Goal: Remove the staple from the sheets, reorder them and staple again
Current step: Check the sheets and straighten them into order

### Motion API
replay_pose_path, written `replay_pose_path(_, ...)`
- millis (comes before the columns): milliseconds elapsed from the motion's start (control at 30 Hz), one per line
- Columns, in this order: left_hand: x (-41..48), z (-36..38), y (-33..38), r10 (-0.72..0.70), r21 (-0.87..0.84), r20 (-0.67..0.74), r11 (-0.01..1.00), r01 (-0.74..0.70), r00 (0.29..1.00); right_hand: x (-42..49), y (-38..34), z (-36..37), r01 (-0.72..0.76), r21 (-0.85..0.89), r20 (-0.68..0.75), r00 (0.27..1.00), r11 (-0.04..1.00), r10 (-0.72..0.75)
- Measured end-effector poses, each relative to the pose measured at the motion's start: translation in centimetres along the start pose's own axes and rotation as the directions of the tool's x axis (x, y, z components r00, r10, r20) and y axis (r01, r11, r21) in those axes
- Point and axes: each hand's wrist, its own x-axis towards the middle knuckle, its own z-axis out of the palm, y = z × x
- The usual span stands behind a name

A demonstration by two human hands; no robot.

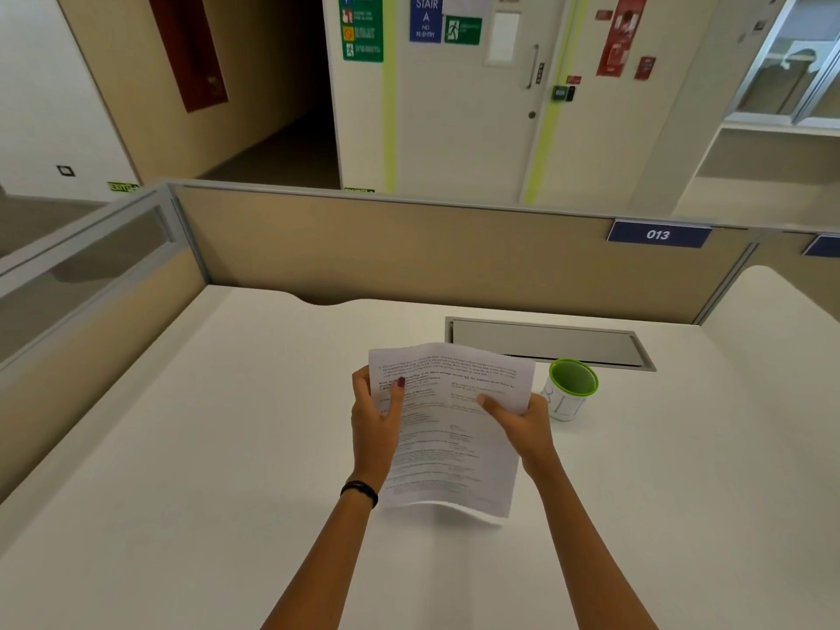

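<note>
Both hands up, printed sheets [454,429] held in the air over the white counter [182,447].

The left hand [375,422] grips the left edge, thumb laid across the print and fingers curled behind the paper, a dark band at that wrist. The right hand [522,422] pinches the right edge, thumb on the front, fingers tucked behind. Both forearms reach straight out, wrists about level. The bottom edge of the sheets hangs free and bows slightly. Just right of the paper, a green-rimmed cup [570,391] stands on the counter, near the grey cable flap [545,343].
</note>
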Motion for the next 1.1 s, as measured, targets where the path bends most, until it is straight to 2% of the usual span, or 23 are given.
replay_pose_path(100, 0.0, 0.0, 0.1, 0.022, 0.015, -0.012, 1.0, -0.021, 1.0, 0.1, -0.2, -0.2, 0.016, 0.012, 0.008, 1.0, 1.0, -0.017)
replay_pose_path(367, -1.5, -0.1, -2.4, -0.009, 0.091, 0.07, 0.996, 0.002, 0.998, -0.3, 1.4, -0.6, -0.044, -0.006, 0.025, 0.999, 0.999, 0.045)
replay_pose_path(800, -1.6, 0.6, -2.5, -0.038, 0.041, 0.065, 0.999, 0.035, 0.997, 0.2, 1.4, -0.4, -0.055, 0.039, 0.027, 0.998, 0.998, 0.054)
replay_pose_path(967, -1.1, 0.7, -1.8, -0.006, 0.017, 0.042, 1.0, 0.006, 0.999, 0.8, 0.7, -1.1, -0.03, 0.056, 0.016, 0.999, 0.998, 0.029)
replay_pose_path(1100, -1.2, 0.7, -2.1, -0.003, 0.016, 0.047, 1.0, 0.002, 0.999, 1.0, 0.8, -1.2, -0.033, 0.034, 0.064, 0.997, 0.999, 0.03)
